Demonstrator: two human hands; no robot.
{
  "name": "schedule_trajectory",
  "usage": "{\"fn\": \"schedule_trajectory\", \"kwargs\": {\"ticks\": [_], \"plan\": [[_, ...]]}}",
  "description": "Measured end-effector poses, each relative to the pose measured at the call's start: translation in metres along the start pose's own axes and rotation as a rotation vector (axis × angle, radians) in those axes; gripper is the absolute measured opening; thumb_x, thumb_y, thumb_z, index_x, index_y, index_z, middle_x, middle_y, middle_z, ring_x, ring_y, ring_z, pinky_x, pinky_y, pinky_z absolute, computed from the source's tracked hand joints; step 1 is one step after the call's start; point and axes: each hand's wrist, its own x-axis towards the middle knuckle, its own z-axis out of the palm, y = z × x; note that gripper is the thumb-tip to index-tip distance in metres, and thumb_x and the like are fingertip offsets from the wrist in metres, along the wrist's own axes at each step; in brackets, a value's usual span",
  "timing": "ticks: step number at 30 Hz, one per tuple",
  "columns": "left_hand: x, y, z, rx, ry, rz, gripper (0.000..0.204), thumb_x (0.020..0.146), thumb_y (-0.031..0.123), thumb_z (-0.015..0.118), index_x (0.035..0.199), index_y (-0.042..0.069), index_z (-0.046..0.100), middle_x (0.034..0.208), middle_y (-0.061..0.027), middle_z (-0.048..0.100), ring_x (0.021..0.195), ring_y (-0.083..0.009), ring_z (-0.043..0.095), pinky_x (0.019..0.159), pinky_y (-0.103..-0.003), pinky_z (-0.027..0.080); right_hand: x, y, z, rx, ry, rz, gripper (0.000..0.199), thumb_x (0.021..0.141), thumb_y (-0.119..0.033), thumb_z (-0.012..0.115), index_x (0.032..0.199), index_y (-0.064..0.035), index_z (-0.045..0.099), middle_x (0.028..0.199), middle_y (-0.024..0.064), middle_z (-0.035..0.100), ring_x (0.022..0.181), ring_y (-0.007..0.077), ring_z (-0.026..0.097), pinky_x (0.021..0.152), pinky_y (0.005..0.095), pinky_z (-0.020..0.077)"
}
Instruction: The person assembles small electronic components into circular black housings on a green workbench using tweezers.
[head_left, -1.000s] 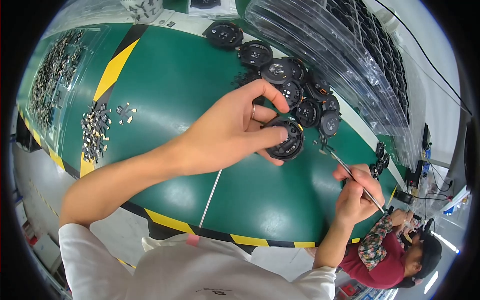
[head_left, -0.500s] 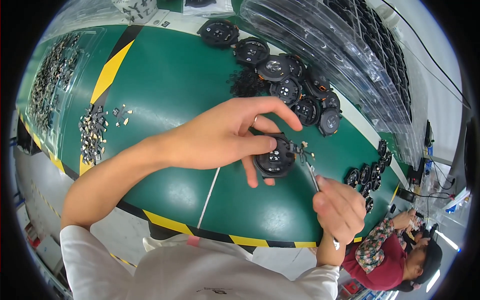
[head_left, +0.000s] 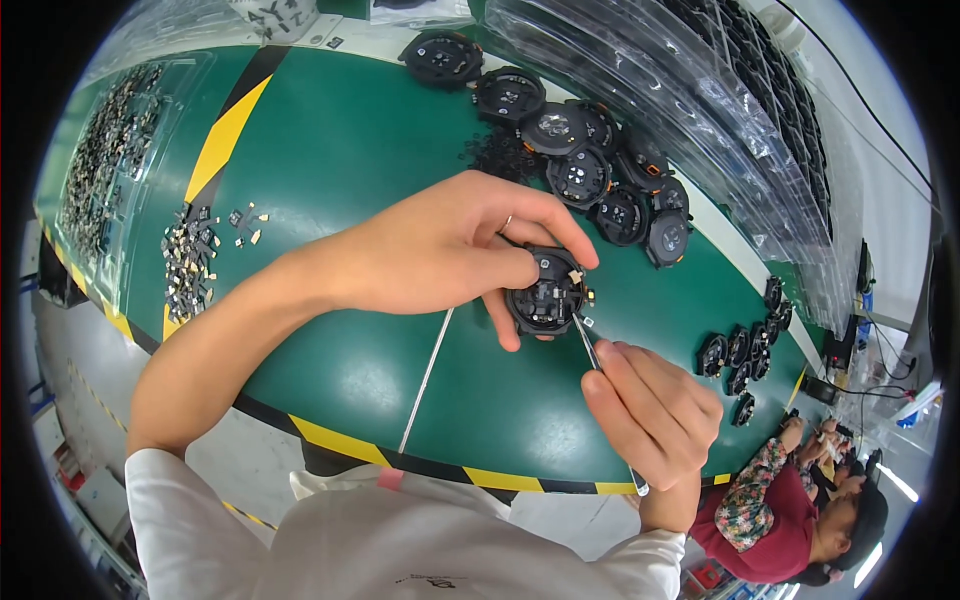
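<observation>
A round black watch case [head_left: 547, 303] is held level above the table, its inner side facing up. My left hand [head_left: 445, 245] is closed around it, thumb pressing on the upper rim and fingers curled about the far and near sides. Steel tweezers [head_left: 588, 347] are gripped in my right hand [head_left: 655, 412], with their tips at the case's right lower edge. A small electronic part with gold contacts [head_left: 577, 277] shows at the case's right side. Whether the tweezer tips pinch anything is too small to tell.
More black watch cases [head_left: 580, 177] lie in a group at the back, beside small black loose parts [head_left: 500, 155]. Further cases [head_left: 738, 347] sit at the right. Small connector pieces [head_left: 188, 262] lie left, near a clear tray [head_left: 150, 215]. Clear plastic trays [head_left: 650, 90] are stacked behind. A co-worker [head_left: 770, 510] sits right.
The tweezers have moved left to the case's edge. The small part that was at their tips now shows in and along the right side of the case. The case has turned slightly.
</observation>
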Motion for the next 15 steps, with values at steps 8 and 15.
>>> {"fn": "schedule_trajectory", "kwargs": {"ticks": [8, 15], "plan": [[-0.0023, 0.0014, 0.001, 0.057, 0.02, -0.036, 0.042, 0.091, -0.014, 0.049, 0.13, -0.005, 0.062, 0.131, -0.0148, 0.065, 0.092, -0.0149, 0.07, 0.071, -0.031, 0.068, 0.0009, 0.0002, 0.0023, 0.002, -0.021, -0.01, 0.02, 0.079, -0.001, 0.079, 0.099, -0.0013, 0.078, 0.1, 0.0136, 0.079, 0.087, 0.0216, 0.074, 0.077, 0.0315, 0.0647], [-0.0021, 0.0023, 0.0037, 0.098, 0.048, -0.042, 0.032, 0.095, -0.012, 0.058, 0.125, -0.004, 0.063, 0.128, -0.013, 0.066, 0.088, -0.0106, 0.068, 0.07, -0.03, 0.068, 0.0016, -0.0016, 0.0017, 0.003, -0.041, 0.01, 0.02, 0.079, -0.001, 0.079, 0.099, -0.0009, 0.078, 0.099, 0.0138, 0.079, 0.087, 0.0217, 0.074, 0.077, 0.0314, 0.0646]]}}
